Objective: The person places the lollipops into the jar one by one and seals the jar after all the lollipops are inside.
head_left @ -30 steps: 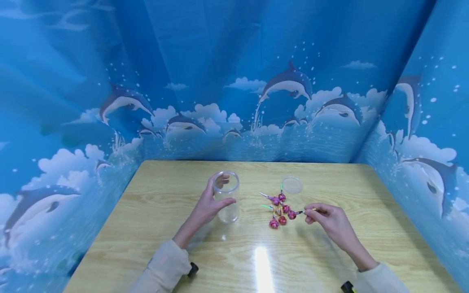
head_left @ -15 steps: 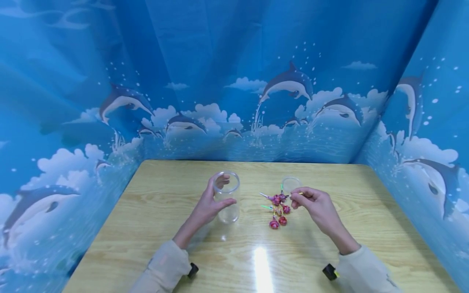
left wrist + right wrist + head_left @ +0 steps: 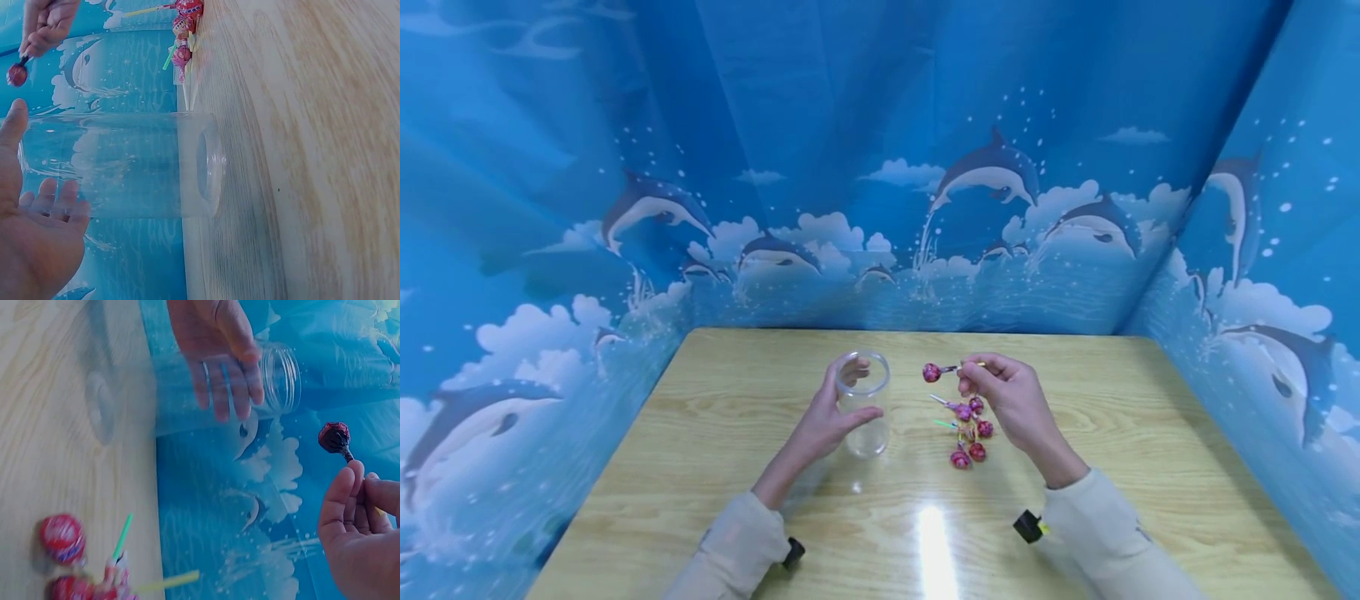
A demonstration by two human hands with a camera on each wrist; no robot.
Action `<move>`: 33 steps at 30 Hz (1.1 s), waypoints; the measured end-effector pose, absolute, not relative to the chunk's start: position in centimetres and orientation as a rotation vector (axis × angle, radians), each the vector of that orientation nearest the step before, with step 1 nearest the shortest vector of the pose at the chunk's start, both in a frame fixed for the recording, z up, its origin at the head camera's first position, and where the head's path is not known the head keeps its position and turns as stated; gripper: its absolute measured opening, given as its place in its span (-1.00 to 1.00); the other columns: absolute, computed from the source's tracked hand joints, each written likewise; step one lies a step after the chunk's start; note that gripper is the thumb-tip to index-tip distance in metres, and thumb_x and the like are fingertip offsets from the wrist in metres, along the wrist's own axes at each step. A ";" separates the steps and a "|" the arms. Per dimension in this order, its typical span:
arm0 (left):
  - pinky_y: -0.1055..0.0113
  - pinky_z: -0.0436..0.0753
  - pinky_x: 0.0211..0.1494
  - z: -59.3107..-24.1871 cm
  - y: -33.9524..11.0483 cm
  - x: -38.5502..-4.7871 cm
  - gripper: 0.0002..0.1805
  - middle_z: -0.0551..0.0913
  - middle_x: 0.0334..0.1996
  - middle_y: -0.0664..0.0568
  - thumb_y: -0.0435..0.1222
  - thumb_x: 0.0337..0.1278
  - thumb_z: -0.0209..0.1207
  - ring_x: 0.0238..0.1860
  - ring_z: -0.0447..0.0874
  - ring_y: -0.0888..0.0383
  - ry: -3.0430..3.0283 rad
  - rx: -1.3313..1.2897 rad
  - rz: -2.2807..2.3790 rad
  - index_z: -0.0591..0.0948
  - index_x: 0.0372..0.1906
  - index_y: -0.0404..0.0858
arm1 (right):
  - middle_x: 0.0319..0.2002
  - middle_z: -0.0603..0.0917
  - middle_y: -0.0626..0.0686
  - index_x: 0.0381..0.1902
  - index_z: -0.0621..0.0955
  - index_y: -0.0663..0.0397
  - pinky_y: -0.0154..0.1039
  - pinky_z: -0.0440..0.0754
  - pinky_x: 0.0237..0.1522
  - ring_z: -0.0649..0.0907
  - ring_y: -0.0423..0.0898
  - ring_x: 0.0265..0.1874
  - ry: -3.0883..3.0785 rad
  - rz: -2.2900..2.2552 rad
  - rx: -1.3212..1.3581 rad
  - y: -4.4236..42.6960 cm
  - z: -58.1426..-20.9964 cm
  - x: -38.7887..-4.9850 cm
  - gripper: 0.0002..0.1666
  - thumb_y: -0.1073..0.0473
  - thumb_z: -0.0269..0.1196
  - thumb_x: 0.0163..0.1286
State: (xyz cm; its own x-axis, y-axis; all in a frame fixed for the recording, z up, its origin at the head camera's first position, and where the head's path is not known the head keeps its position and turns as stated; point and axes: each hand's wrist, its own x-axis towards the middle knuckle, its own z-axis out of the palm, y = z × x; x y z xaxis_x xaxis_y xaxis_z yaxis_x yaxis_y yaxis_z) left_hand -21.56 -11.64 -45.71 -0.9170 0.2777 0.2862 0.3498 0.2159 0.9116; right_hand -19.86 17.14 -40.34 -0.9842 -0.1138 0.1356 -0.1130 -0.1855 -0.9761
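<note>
A clear, lidless plastic jar [image 3: 867, 417] stands upright on the table, with nothing visible inside. My left hand [image 3: 831, 417] holds it around its upper side, thumb in front and fingers behind; in the left wrist view the jar's base [image 3: 212, 165] rests on the wood. Between thumb and fingers, my right hand [image 3: 1011, 400] pinches the stick of a red-wrapped lollipop [image 3: 931, 372]. This lollipop's head points left toward the jar's mouth, raised above the table and apart from the jar. Below that hand lies a loose cluster of several wrapped lollipops [image 3: 977, 451].
The wooden table [image 3: 737, 367] carries all of this. A blue curtain [image 3: 850, 125] printed with dolphins encloses its back and sides. In the right wrist view, more lollipops [image 3: 62, 539] lie near the jar's foot, with green and yellow sticks.
My right hand has moved left and toward the table's back, carrying the pinched lollipop from the cluster toward the jar's mouth. My left hand and the jar have stayed put.
</note>
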 end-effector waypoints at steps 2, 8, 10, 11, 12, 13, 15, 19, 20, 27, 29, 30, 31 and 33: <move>-0.21 0.24 0.52 -45.7 -11.6 -21.6 0.00 0.43 0.39 -0.24 -0.37 0.08 0.50 0.42 0.41 -0.14 -2.410 -0.613 -1.835 0.15 0.54 -0.25 | -0.32 0.74 0.03 -0.06 0.65 0.38 -0.25 0.74 -0.08 0.72 -0.17 -0.35 2.014 -2.386 -0.289 16.5 -40.1 -20.1 -0.78 0.27 0.29 0.51; -0.23 0.23 0.52 -45.5 -11.6 -21.5 0.02 0.44 0.39 -0.22 -0.36 0.06 0.51 0.41 0.41 -0.14 -2.425 -0.589 -1.835 0.14 0.55 -0.24 | -0.33 0.74 0.07 -0.04 0.61 0.50 -0.23 0.76 -0.10 0.72 -0.16 -0.36 2.052 -2.353 -0.338 14.5 -39.4 -20.9 -0.69 0.24 0.28 0.52; -0.24 0.23 0.52 -45.5 -11.5 -21.5 0.02 0.44 0.39 -0.22 -0.35 0.07 0.51 0.41 0.41 -0.14 -2.426 -0.588 -1.834 0.14 0.56 -0.24 | -0.34 0.74 0.07 -0.02 0.59 0.53 -0.24 0.76 -0.13 0.72 -0.16 -0.36 2.035 -2.360 -0.355 13.8 -39.4 -21.2 -0.67 0.25 0.28 0.52; -0.24 0.23 0.51 -45.5 -11.5 -21.5 0.02 0.44 0.39 -0.23 -0.35 0.08 0.51 0.41 0.41 -0.15 -2.425 -0.591 -1.833 0.14 0.56 -0.24 | -0.34 0.74 0.07 -0.02 0.60 0.52 -0.24 0.76 -0.14 0.72 -0.16 -0.37 2.028 -2.360 -0.359 13.5 -39.4 -21.4 -0.68 0.25 0.28 0.52; -0.24 0.24 0.51 -45.5 -11.5 -21.5 0.02 0.44 0.39 -0.23 -0.34 0.08 0.50 0.41 0.41 -0.15 -2.425 -0.595 -1.832 0.13 0.56 -0.23 | -0.35 0.74 0.07 -0.02 0.60 0.53 -0.25 0.76 -0.15 0.72 -0.16 -0.37 2.022 -2.361 -0.363 13.2 -39.4 -21.5 -0.68 0.26 0.28 0.52; -0.24 0.24 0.51 -45.6 -11.5 -21.5 0.02 0.44 0.40 -0.22 -0.33 0.09 0.50 0.41 0.41 -0.15 -2.426 -0.597 -1.829 0.13 0.56 -0.23 | -0.35 0.74 0.05 -0.02 0.59 0.53 -0.26 0.76 -0.16 0.72 -0.16 -0.37 2.016 -2.360 -0.370 12.9 -39.5 -21.6 -0.68 0.26 0.28 0.52; -0.24 0.25 0.50 -45.6 -11.5 -21.6 0.01 0.43 0.40 -0.23 -0.33 0.10 0.50 0.41 0.41 -0.15 -2.430 -0.597 -1.824 0.13 0.56 -0.22 | -0.35 0.74 0.05 0.01 0.58 0.55 -0.27 0.76 -0.16 0.73 -0.16 -0.36 1.991 -2.360 -0.383 12.3 -39.5 -21.8 -0.66 0.27 0.27 0.53; -0.23 0.27 0.50 -45.7 -11.5 -21.6 0.01 0.44 0.39 -0.21 -0.33 0.10 0.50 0.41 0.41 -0.15 -2.433 -0.578 -1.828 0.13 0.56 -0.20 | -0.34 0.73 0.11 0.00 0.57 0.57 -0.27 0.75 -0.17 0.72 -0.15 -0.36 1.920 -2.376 -0.404 11.4 -39.6 -22.1 -0.67 0.29 0.26 0.53; -0.23 0.26 0.50 -45.8 -11.5 -21.6 0.01 0.44 0.39 -0.21 -0.35 0.10 0.49 0.41 0.41 -0.15 -2.428 -0.578 -1.835 0.13 0.56 -0.20 | -0.34 0.73 0.11 0.00 0.57 0.57 -0.27 0.75 -0.17 0.72 -0.15 -0.36 1.909 -2.378 -0.408 11.2 -39.6 -22.1 -0.68 0.30 0.26 0.53; -0.19 0.29 0.50 -45.8 -11.6 -21.5 0.01 0.47 0.38 -0.18 -0.35 0.09 0.51 0.41 0.40 -0.17 -2.407 -0.579 -1.869 0.15 0.56 -0.19 | -0.36 0.74 0.06 0.01 0.57 0.59 -0.28 0.75 -0.16 0.72 -0.17 -0.36 1.878 -2.365 -0.426 9.8 -39.7 -22.7 -0.70 0.35 0.23 0.52; -0.19 0.29 0.50 -45.8 -11.6 -21.5 0.01 0.47 0.38 -0.19 -0.35 0.09 0.50 0.41 0.41 -0.17 -2.407 -0.576 -1.876 0.15 0.56 -0.18 | -0.34 0.73 0.09 0.03 0.57 0.60 -0.27 0.75 -0.15 0.71 -0.16 -0.36 1.881 -2.351 -0.427 9.6 -39.7 -22.8 -0.68 0.34 0.23 0.53; -0.21 0.28 0.50 -45.8 -11.5 -21.5 0.01 0.47 0.38 -0.20 -0.35 0.10 0.50 0.41 0.40 -0.18 -2.411 -0.571 -1.877 0.15 0.56 -0.19 | -0.33 0.73 0.11 0.03 0.58 0.58 -0.26 0.75 -0.14 0.71 -0.16 -0.36 1.888 -2.339 -0.425 9.5 -39.6 -22.8 -0.69 0.33 0.24 0.53; -0.22 0.27 0.50 -45.8 -11.5 -21.5 0.01 0.47 0.37 -0.22 -0.36 0.10 0.50 0.41 0.41 -0.17 -2.415 -0.568 -1.876 0.14 0.56 -0.19 | -0.32 0.73 0.15 0.02 0.60 0.55 -0.25 0.75 -0.13 0.71 -0.16 -0.36 1.900 -2.328 -0.426 9.4 -39.6 -22.8 -0.70 0.32 0.25 0.53; -0.24 0.26 0.50 -45.7 -11.5 -21.5 0.02 0.48 0.37 -0.23 -0.35 0.10 0.50 0.41 0.40 -0.19 -2.425 -0.553 -1.873 0.14 0.57 -0.20 | -0.31 0.73 0.18 0.00 0.64 0.47 -0.23 0.75 -0.11 0.71 -0.14 -0.36 1.938 -2.296 -0.431 9.3 -39.6 -23.0 -0.72 0.28 0.27 0.53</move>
State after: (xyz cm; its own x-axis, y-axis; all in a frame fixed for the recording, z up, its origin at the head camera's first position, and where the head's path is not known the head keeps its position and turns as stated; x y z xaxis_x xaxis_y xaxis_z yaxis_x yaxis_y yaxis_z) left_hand -21.49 -11.50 -45.70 -0.9365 0.2599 0.2355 0.2935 0.2132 0.9319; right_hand -22.96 9.27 -39.59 -0.9541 -0.2611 0.1465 -0.1005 -0.1815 -0.9782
